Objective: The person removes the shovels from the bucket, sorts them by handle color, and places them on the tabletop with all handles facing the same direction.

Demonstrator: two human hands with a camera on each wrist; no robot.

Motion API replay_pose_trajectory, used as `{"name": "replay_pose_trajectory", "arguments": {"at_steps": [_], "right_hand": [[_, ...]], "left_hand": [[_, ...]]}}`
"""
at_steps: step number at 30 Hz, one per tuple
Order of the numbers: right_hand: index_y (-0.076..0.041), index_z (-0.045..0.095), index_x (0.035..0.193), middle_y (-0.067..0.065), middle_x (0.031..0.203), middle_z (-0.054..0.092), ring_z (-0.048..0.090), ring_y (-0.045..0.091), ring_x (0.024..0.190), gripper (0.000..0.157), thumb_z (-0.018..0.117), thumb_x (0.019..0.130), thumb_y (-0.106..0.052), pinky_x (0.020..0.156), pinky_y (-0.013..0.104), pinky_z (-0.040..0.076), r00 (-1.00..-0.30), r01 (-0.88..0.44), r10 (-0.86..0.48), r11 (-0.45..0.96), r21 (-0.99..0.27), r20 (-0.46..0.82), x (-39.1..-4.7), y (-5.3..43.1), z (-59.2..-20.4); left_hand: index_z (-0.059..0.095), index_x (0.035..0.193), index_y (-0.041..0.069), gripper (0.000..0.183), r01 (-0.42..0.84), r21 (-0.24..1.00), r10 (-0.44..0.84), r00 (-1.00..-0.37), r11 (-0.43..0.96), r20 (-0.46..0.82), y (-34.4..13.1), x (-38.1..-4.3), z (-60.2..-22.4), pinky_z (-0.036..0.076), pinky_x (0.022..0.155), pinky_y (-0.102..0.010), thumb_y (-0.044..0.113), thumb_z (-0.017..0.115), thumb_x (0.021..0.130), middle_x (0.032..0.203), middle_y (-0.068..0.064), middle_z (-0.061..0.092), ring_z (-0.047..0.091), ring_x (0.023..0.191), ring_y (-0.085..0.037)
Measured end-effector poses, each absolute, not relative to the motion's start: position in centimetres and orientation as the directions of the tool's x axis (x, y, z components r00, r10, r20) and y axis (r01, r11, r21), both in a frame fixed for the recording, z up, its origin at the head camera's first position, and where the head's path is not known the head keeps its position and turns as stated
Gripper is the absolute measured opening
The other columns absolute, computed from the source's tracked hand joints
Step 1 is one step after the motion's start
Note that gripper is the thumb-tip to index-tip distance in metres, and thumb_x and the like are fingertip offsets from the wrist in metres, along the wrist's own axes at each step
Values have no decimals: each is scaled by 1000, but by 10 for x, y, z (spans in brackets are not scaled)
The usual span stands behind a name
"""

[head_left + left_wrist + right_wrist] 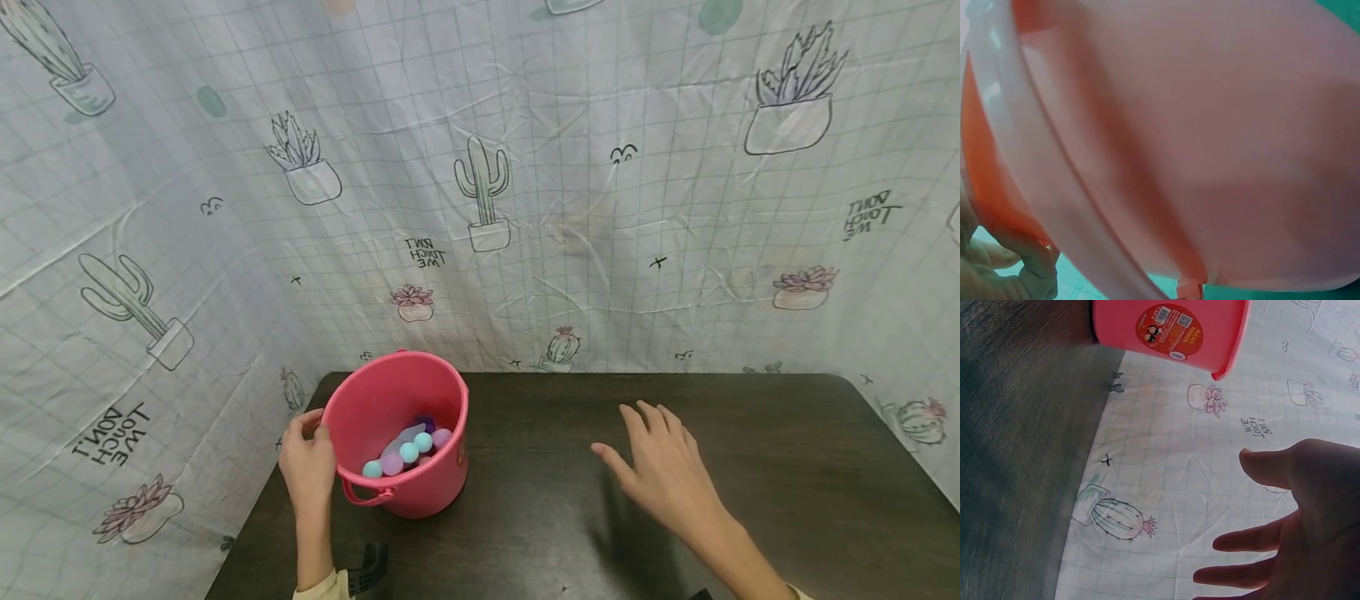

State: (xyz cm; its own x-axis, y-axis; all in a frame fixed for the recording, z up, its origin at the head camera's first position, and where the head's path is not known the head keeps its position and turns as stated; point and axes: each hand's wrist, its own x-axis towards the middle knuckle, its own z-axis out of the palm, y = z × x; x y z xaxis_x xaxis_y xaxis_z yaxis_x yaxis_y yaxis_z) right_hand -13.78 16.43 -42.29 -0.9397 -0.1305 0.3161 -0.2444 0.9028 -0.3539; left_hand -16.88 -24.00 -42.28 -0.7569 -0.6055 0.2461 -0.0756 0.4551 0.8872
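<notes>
Your left grip (307,458) has its fingers curled over the rim of a smooth, pink, plastic-looking bucket (435,493), round and flaring towards its mouth, which stands just right of that grip. A curved pink handle (365,501) loops out below the same grip. Inside the bucket, right of your left grip, lie small round balls (408,452), pale blue and lilac. Your right grip (663,475) is released, fingers spread, well apart from the bucket. The dark counter (525,508), faintly wood-grained, runs beneath both grips; beyond them hangs a creased, grid-lined cloth (375,200) printed with potted cacti
</notes>
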Motion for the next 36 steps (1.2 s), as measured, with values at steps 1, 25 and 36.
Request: {"name": "replay_pose_trajectory", "arguments": {"at_steps": [1, 25, 36], "right_hand": [[10, 53, 138, 37, 137, 52, 46, 60, 128, 67, 75, 95, -38, 96, 76, 40, -938, -249, -133, 901, -354, 321, -138, 164, -423], [4, 63, 130, 22, 121, 67, 63, 41, 111, 46, 71, 99, -29, 82, 58, 55, -884, -385, -184, 808, -447, 429, -152, 121, -398], [2, 66, 125, 18, 116, 69, 66, 36, 107, 39, 74, 98, -25, 84, 55, 56, -848, -459, -224, 764, -454, 480, -159, 103, -395]], "left_hand": [[62, 129, -8, 33, -78, 896, -606, -762, 437, 229, -240, -168, -423, 45, 65, -20, 4, 46, 102, 119, -27, 60, 62, 94, -38], [64, 126, -6, 33, -117, 924, -615, -775, 364, 144, -241, -173, -426, 44, 53, -18, 19, 57, 106, 98, -28, 66, 65, 80, -38], [62, 126, -7, 31, -87, 956, -574, -813, 279, 94, -250, -172, -427, 51, 56, -18, 17, 59, 106, 99, -23, 65, 65, 72, -19]]}}
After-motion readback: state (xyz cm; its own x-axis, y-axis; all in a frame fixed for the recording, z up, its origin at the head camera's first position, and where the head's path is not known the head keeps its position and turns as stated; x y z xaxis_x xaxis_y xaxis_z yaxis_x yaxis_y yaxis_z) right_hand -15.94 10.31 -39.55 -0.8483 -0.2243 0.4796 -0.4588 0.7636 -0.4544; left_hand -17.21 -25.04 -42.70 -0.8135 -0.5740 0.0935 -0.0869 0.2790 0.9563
